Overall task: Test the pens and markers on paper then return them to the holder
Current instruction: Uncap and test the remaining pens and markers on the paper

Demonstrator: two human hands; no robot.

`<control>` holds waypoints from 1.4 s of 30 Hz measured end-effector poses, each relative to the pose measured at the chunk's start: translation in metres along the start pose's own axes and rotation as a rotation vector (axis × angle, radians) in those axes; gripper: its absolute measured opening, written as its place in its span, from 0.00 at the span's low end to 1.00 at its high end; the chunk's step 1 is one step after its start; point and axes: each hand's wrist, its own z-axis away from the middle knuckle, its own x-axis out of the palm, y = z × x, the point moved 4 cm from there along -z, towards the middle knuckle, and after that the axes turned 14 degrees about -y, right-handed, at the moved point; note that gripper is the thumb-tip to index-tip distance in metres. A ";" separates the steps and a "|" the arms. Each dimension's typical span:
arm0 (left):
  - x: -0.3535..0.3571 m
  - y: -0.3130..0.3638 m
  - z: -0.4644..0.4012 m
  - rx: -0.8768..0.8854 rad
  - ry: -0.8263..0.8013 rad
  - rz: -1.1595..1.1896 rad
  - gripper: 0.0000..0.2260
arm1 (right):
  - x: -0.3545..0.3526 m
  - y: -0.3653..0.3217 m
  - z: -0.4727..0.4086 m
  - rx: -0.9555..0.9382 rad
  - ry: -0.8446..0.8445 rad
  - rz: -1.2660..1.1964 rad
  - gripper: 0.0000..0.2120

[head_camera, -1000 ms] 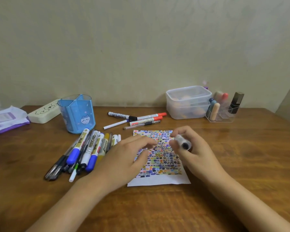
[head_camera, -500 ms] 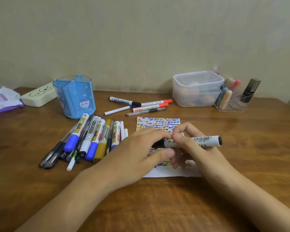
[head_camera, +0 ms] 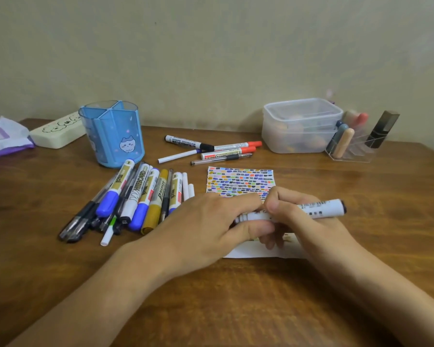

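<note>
— While both hands meet over the colour-dabbed white paper [head_camera: 239, 181], what do they hold?
— Right hand [head_camera: 308, 221] and left hand [head_camera: 211, 221] each keep a tight grip on the white-barrelled marker [head_camera: 318, 209], above the wooden table [head_camera: 236, 309].

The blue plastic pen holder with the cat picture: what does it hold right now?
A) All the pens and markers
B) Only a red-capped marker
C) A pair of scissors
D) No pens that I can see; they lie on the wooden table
D: nothing sticks up from the blue plastic pen holder, while the pile of pens and markers lies on the wooden table and both hands hold a white marker.
</note>
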 end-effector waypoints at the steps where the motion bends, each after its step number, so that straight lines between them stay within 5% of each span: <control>1: -0.001 0.001 0.000 0.003 -0.002 0.012 0.07 | -0.001 0.001 -0.001 -0.001 -0.005 0.001 0.15; 7: -0.013 -0.015 0.007 -0.168 0.003 -0.003 0.22 | -0.009 -0.004 0.001 0.008 0.085 -0.145 0.09; 14: -0.020 -0.035 0.016 -0.342 -0.310 -0.156 0.34 | -0.016 -0.012 0.012 0.147 0.098 -0.115 0.18; 26: -0.013 -0.039 0.011 -0.362 -0.319 -0.215 0.34 | -0.005 -0.002 0.010 0.174 -0.062 0.089 0.06; 37: -0.017 -0.044 0.013 -0.320 -0.226 -0.043 0.40 | -0.008 0.001 0.010 0.194 0.005 0.169 0.06; 42: -0.013 -0.039 0.011 -0.295 -0.261 -0.155 0.32 | -0.008 0.002 0.008 0.203 0.018 0.223 0.06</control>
